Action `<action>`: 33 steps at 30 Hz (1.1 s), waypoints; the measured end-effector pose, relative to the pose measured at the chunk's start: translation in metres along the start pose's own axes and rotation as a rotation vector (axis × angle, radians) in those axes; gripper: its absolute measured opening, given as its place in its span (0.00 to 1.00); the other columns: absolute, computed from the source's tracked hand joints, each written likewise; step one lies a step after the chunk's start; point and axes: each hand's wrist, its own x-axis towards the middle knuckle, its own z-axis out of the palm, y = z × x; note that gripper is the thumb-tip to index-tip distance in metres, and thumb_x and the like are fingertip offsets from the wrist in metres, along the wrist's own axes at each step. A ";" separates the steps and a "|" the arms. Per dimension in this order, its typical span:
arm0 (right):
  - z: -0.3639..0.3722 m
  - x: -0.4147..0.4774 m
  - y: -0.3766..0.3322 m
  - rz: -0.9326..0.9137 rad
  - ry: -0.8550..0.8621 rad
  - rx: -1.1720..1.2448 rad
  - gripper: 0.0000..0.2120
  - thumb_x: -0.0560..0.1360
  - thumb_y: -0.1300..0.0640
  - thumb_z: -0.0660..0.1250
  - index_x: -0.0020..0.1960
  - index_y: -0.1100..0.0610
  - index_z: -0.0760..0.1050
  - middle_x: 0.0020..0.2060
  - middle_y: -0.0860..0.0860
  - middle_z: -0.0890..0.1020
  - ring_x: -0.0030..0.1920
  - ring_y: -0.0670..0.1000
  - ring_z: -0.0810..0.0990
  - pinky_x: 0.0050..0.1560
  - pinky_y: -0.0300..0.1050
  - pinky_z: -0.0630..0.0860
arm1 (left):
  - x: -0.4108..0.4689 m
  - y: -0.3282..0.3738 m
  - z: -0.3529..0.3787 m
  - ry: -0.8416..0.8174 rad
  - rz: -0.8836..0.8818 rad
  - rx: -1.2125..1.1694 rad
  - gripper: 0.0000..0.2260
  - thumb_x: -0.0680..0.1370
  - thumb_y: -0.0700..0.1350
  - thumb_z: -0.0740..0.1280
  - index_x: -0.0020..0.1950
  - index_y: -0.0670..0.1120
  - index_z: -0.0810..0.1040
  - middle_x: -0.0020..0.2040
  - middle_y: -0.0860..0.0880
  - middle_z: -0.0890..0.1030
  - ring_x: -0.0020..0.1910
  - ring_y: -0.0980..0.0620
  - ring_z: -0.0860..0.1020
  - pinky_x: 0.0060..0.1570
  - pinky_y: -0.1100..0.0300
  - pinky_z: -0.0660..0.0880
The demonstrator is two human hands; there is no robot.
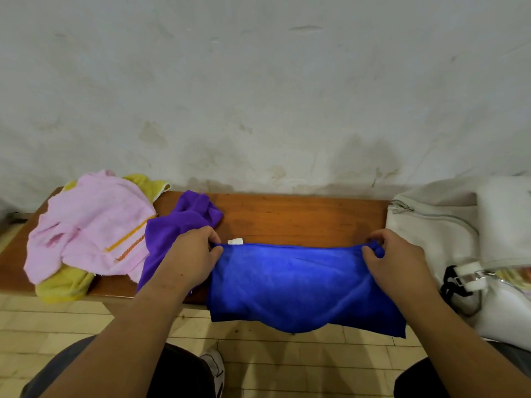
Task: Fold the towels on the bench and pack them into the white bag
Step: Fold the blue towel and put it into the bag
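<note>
A stained, whitewashed wall rises behind the wooden bench, and pale floor tiles run beneath it toward my feet. I have the blue towel stretched across the near half of the bench, its lower part hanging over the near edge. My left hand pinches the towel's far left corner, thumb and fingers closed tight on the fabric; my right hand does the same at the far right corner, with a small bunch of blue cloth gathered between thumb and forefinger. Both hands are closed down to a pinch — nothing else is in them. A small white label sticks up from the far edge, just beside my left hand.

To the left, a crumpled purple towel lies partly under my left wrist and touches the blue one. Farther left, a pink towel with orange stripes sits heaped on a yellow towel, which peeks out at the near and far sides of the heap. At the right end of the bench stands the white bag, its zipper open — well apart from the heap, just beside my right hand.
</note>
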 end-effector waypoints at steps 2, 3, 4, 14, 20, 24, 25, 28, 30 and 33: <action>-0.001 -0.001 -0.003 -0.011 -0.037 -0.064 0.16 0.81 0.53 0.67 0.68 0.54 0.74 0.51 0.51 0.82 0.42 0.44 0.74 0.50 0.38 0.70 | 0.000 0.000 0.002 -0.014 0.009 0.055 0.02 0.81 0.48 0.66 0.52 0.53 0.74 0.49 0.53 0.77 0.44 0.56 0.74 0.43 0.65 0.69; 0.000 -0.002 -0.004 -0.011 -0.048 -0.090 0.17 0.81 0.53 0.67 0.68 0.55 0.74 0.55 0.52 0.82 0.46 0.47 0.76 0.53 0.39 0.70 | -0.001 0.000 0.002 -0.019 0.024 0.081 0.02 0.82 0.48 0.65 0.53 0.52 0.74 0.51 0.52 0.76 0.46 0.56 0.73 0.45 0.64 0.69; 0.000 -0.001 -0.004 -0.010 -0.053 -0.111 0.17 0.81 0.53 0.67 0.68 0.56 0.74 0.57 0.53 0.82 0.51 0.49 0.78 0.54 0.40 0.71 | -0.001 0.001 0.002 -0.018 0.041 0.101 0.02 0.82 0.48 0.64 0.54 0.52 0.73 0.53 0.51 0.75 0.47 0.56 0.73 0.47 0.64 0.69; 0.000 -0.009 -0.003 -0.088 0.020 -0.008 0.04 0.81 0.52 0.65 0.51 0.51 0.72 0.46 0.47 0.76 0.41 0.43 0.72 0.42 0.40 0.68 | -0.006 0.005 -0.007 0.010 0.090 -0.060 0.01 0.84 0.47 0.62 0.53 0.52 0.72 0.45 0.54 0.79 0.42 0.57 0.78 0.38 0.68 0.70; -0.025 0.002 -0.001 -0.032 0.139 0.414 0.08 0.79 0.49 0.69 0.58 0.44 0.77 0.46 0.39 0.79 0.51 0.44 0.78 0.43 0.37 0.72 | -0.002 0.003 -0.026 0.097 -0.021 -0.636 0.01 0.80 0.49 0.68 0.51 0.56 0.78 0.44 0.53 0.85 0.45 0.43 0.83 0.47 0.43 0.81; -0.022 0.012 0.001 -0.004 0.161 0.547 0.08 0.79 0.51 0.70 0.56 0.42 0.80 0.47 0.34 0.79 0.56 0.42 0.79 0.56 0.50 0.80 | 0.007 0.008 -0.025 0.150 -0.101 -0.814 0.03 0.80 0.50 0.69 0.53 0.57 0.80 0.49 0.52 0.85 0.50 0.41 0.82 0.51 0.39 0.81; -0.020 0.014 0.000 -0.002 0.173 0.551 0.08 0.78 0.51 0.71 0.56 0.41 0.80 0.48 0.36 0.81 0.56 0.43 0.81 0.57 0.54 0.81 | 0.010 0.010 -0.023 0.166 -0.129 -0.829 0.04 0.80 0.51 0.69 0.54 0.57 0.79 0.50 0.53 0.84 0.50 0.44 0.83 0.51 0.41 0.82; -0.012 0.021 0.003 -0.005 0.153 0.616 0.17 0.78 0.53 0.71 0.65 0.40 0.76 0.56 0.40 0.83 0.54 0.45 0.83 0.59 0.54 0.81 | 0.020 0.012 -0.017 0.197 -0.180 -0.867 0.06 0.80 0.53 0.68 0.57 0.59 0.78 0.52 0.55 0.83 0.54 0.50 0.82 0.52 0.46 0.82; -0.008 0.019 0.000 -0.040 0.102 0.560 0.27 0.77 0.55 0.73 0.74 0.43 0.70 0.63 0.40 0.77 0.58 0.41 0.80 0.60 0.42 0.78 | 0.023 0.013 -0.013 0.160 -0.168 -0.774 0.11 0.81 0.54 0.67 0.63 0.60 0.74 0.56 0.55 0.81 0.56 0.53 0.80 0.55 0.50 0.81; -0.004 0.009 -0.005 -0.186 0.115 0.241 0.29 0.77 0.56 0.73 0.76 0.48 0.69 0.72 0.45 0.71 0.69 0.46 0.72 0.68 0.41 0.71 | 0.020 0.016 -0.011 0.131 -0.101 -0.483 0.22 0.80 0.51 0.68 0.73 0.54 0.67 0.64 0.53 0.77 0.61 0.53 0.76 0.61 0.53 0.77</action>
